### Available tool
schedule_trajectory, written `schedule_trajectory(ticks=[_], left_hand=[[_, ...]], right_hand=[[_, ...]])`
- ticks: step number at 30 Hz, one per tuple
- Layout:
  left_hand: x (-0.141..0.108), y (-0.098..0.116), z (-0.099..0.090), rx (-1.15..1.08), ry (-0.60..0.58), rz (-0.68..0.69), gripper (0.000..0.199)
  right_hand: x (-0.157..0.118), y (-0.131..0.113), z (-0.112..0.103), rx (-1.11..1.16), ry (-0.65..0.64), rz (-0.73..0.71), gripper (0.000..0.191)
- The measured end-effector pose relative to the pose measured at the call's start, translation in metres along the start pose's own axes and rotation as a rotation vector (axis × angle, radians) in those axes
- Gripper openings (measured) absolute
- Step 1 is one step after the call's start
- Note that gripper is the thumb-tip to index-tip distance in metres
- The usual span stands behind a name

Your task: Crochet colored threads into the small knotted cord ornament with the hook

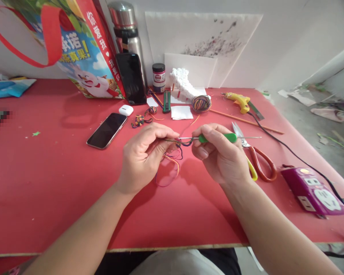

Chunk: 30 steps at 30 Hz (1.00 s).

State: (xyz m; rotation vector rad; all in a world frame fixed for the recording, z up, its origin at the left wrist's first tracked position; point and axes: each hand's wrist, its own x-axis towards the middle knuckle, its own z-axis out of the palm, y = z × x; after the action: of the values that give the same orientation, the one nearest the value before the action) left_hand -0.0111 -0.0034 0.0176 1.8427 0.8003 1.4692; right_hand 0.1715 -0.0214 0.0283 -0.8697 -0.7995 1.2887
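Observation:
Between thumb and fingers of my left hand [146, 152] is pinched some multicoloured yarn [186, 143], mostly dark here. My right hand [220, 152] is closed round the green handle of a crochet hook [231, 138]. Its thin metal shaft reaches left to my left fingertips, where the tip is hidden, and a second thin end sticks out to the right. Dark yarn runs between both hands near the shaft. Loose orange and pink strands [177, 170] hang in a loop below. Behind the hands lies a multicoloured yarn ball [201, 103].
Scissors [256, 152] lie right of my right hand, with a yellow glue gun [239, 102] behind. A purple box [315, 191] and black cable are at the right. Left are a phone [107, 131] and earbud case [126, 110]. A bag [86, 57] and flask [133, 42] stand behind.

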Motion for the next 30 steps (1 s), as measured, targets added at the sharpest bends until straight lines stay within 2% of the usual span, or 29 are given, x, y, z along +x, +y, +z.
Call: schedule_trajectory(ticks=[6,9,22,27,30], left_hand=[[0.0018,0.0004,-0.0010,0.005,-0.038,0.073,0.012],[0.0024,0.0018,-0.0011,-0.008,-0.054,0.057,0.012],[0.0032,0.0082,-0.0007,-0.128,0.005,-0.173,0.001],[-0.0003,0.0013,-0.0005,-0.233,-0.006,-0.270,0.015],[-0.0006,-0.0004,0.0006,-0.331,0.004,-0.357,0.013]], right_hand=[[0.0015,-0.0014,-0.0029,-0.025,-0.017,0.024,0.022],[0.0019,-0.0011,-0.0042,-0.028,-0.025,0.021,0.022],[0.0013,-0.0003,-0.0048,-0.019,-0.056,0.016,0.028],[0.0012,0.0014,-0.0036,0.023,-0.045,0.025,0.027],[0.0013,0.0023,-0.0038,0.039,-0.050,0.026,0.027]])
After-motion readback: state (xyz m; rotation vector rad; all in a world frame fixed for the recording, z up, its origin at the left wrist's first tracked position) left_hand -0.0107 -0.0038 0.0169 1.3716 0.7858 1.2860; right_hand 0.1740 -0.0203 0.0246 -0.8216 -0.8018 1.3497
